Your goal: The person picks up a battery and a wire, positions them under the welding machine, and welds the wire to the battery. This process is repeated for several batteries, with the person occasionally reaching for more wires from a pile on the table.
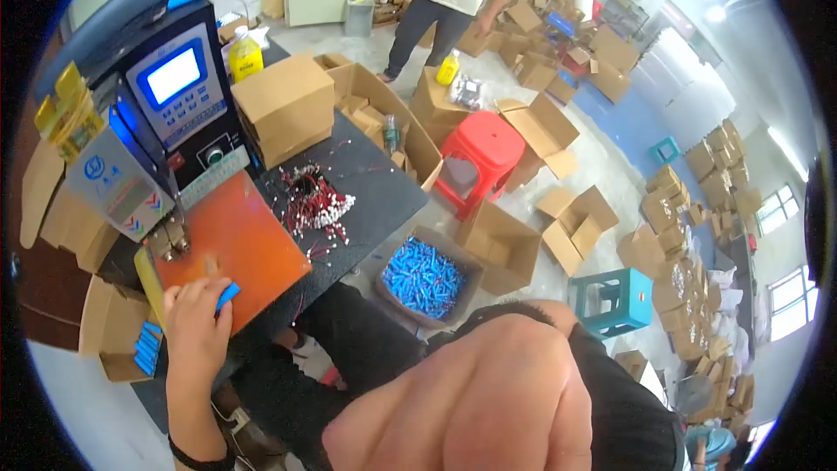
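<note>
My left hand (199,318) is closed around a blue cylindrical battery cell (227,295) at the near edge of the orange work plate (244,235). Just beyond it stands a benchtop machine, apparently a spot welder (122,176), with two small metal electrode parts (176,244) over the plate. Very close to the camera, my right hand (471,401) looms large with its fingers folded. Whatever it may hold is hidden from view. On the black bench, a pile of red and black wires with white connectors (318,205) lies right of the plate.
A bin of blue cells (425,277) stands on the floor beside the bench. Several more cells lie in a carton (118,331) at the left. A red stool (481,157), a teal stool (615,303) and open cartons (580,227) fill the floor. Another person (453,0) stands beyond.
</note>
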### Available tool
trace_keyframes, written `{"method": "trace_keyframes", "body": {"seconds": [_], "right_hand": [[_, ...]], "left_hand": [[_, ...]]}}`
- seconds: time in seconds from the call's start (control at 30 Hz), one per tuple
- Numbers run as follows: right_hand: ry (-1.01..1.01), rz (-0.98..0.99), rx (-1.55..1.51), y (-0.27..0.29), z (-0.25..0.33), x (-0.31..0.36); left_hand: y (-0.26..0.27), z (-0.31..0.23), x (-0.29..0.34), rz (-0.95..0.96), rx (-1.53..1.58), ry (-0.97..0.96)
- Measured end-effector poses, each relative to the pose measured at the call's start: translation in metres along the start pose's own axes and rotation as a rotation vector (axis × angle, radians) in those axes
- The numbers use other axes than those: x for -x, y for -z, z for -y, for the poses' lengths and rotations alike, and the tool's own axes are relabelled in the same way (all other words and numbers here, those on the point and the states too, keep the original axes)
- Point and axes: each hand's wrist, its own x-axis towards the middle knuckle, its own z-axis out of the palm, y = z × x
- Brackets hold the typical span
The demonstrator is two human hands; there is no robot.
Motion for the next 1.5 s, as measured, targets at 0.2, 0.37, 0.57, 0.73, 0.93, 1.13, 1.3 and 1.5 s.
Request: {"method": "trace_keyframes", "body": {"seconds": [0.2,0.37,0.57,0.73,0.93,1.13,1.3,1.5], "right_hand": [[-0.015,-0.094,0.095,-0.001,-0.01,0.024],[-0.522,-1.075,0.871,0.07,-0.015,0.121],[-1.166,-0.767,1.543,0.133,-0.079,0.251],[-1.269,-0.633,1.789,0.143,-0.085,0.245],[-1.193,-0.438,2.002,0.147,-0.05,0.198],[-0.892,-0.814,1.837,0.135,-0.026,0.148],[-0.519,-1.069,1.182,0.094,-0.069,0.139],[-0.39,-0.969,1.14,0.063,-0.153,0.143]], "left_hand": [[-0.003,0.015,0.016,-0.031,0.013,0.092],[-0.034,0.008,0.007,-0.115,0.429,0.339],[-0.038,0.009,0.011,-0.304,0.589,0.371],[-0.039,0.011,0.011,-0.279,0.599,0.396],[-0.036,0.009,0.007,-0.273,0.632,0.418],[-0.033,0.011,0.016,-0.261,0.578,0.416],[-0.038,0.01,0.006,-0.282,0.728,0.548],[-0.048,0.021,0.0,-0.37,0.811,0.612]]}}
